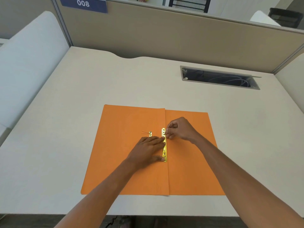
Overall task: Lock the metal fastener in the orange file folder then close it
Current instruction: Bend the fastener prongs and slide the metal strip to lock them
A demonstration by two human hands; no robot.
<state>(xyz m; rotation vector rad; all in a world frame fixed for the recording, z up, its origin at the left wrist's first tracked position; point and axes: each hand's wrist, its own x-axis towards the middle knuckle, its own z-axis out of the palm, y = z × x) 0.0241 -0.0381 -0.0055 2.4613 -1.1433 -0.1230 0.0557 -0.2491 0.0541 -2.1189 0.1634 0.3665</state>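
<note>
We find the orange file folder (131,162) lying open on the desk (115,79), left hand (146,150) pressing flat on the metal fastener (164,145) at the spine, right hand (179,129) pinching its far end, so locking is under way, closing yet to follow.

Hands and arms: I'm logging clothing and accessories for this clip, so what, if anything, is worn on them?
Nothing is visible on either. The left hand and right hand are bare, with no gloves, and no rings can be made out. Both forearms are uncovered to the bottom frame edge: no sleeves, watch or wristband.
</note>
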